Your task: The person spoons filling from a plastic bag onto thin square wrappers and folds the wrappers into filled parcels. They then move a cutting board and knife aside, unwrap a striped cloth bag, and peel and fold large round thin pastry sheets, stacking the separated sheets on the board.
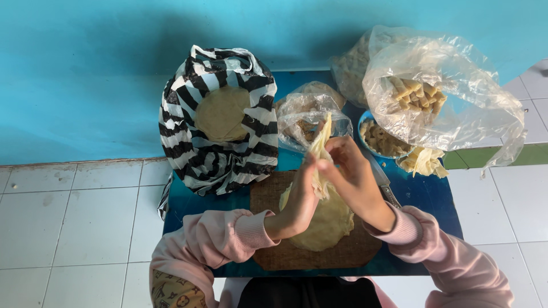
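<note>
A thin pale sheet of dough is lifted upright above the middle of a low blue table, pinched between the two hands at its lower part while its upper end rises free towards the far edge. The left hand closes its fingers on the near left side of the sheet; the right hand pinches it from the right with thumb and fingertips pressed together on the dough. Both wrists come out of pink sleeves at the near edge of the table. Directly under the hands lies a stack of round dough sheets on a brown round board, which fills the near middle of the table. A knife lies just right of the board, partly hidden by the right hand. At the far left corner stands a black-and-white striped bag, open, with more round sheets inside. Beside it, at the far middle, sits a small clear bag of filling. At the far right corner a blue bowl holds brownish pieces, and over it bulges a large clear bag of rolled pieces; a few folded pale pieces lie just in front of it
</note>
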A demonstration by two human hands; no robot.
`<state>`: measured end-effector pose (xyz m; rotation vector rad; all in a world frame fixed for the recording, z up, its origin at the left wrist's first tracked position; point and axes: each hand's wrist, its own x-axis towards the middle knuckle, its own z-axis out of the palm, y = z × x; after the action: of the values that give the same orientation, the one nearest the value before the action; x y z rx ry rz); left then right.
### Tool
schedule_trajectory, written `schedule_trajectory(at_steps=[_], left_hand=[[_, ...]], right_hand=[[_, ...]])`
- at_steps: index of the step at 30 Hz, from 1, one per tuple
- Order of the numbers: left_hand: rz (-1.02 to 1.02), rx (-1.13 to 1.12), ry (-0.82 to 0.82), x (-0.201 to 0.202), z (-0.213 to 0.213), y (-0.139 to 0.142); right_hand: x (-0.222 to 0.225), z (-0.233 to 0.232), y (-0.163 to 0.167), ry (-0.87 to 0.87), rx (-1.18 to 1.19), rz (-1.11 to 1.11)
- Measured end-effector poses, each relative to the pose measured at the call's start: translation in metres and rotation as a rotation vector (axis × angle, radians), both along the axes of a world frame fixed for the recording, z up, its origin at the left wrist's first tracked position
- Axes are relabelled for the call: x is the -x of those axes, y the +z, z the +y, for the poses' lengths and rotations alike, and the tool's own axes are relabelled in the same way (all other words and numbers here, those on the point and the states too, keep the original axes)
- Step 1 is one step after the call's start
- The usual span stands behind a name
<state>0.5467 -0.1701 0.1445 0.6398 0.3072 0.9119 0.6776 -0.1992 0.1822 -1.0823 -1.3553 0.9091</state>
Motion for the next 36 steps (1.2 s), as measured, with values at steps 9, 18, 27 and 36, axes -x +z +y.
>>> schedule_trajectory(at_steps=[9, 18, 27, 36], left_hand=[[-0.104, -0.002, 0.082, 0.006, -0.004, 0.005], [0.006, -0.148, 0.124, 0.006, -0.012, -0.015], [-0.055, -0.014, 0.187, 0.013, -0.003, 0.005], [0.382, -0.267, 0.336, -0.005, -0.010, -0.066]], right_hand=[[0.002, 0.002, -0.011, -0.113, 0.038, 0.094], [0.001, 0.003, -0.018, -0.153, 0.047, 0.067], [0.010, 0.002, 0.000, -0.100, 0.207, 0.467], [0.028, 0.008, 0.010, -0.132, 0.202, 0.380]])
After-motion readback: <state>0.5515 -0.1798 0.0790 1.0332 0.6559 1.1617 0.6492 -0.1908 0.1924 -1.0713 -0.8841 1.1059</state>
